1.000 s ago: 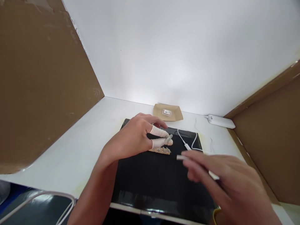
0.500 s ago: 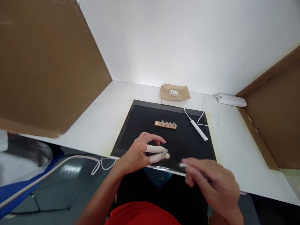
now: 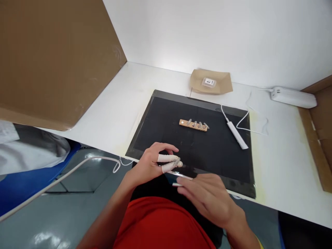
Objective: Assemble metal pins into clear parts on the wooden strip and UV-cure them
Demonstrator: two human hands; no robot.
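Note:
My left hand [image 3: 155, 162] hovers at the near edge of a black mat [image 3: 207, 152]; its thumb and forefinger wear white finger cots and pinch a small grey part I cannot make out. My right hand [image 3: 207, 199] is just below the mat's near edge, fingers closed round a thin white stick whose tip pokes out to the left. On the mat's middle lies a small tan board [image 3: 193, 124] with several metal pins standing on it. A white pen-like tool [image 3: 236, 130] on a white cable lies at the mat's right.
A brown paper tray [image 3: 220, 84] holding a small white packet [image 3: 209, 82] sits behind the mat. A white power strip [image 3: 293, 97] lies at the back right. Cardboard walls [image 3: 52, 58] flank the white table. A white cable [image 3: 77, 166] hangs off the near left edge.
Both hands have pulled back from the tan board to the mat's near edge. The view tilted down, showing my red-clothed lap and the floor.

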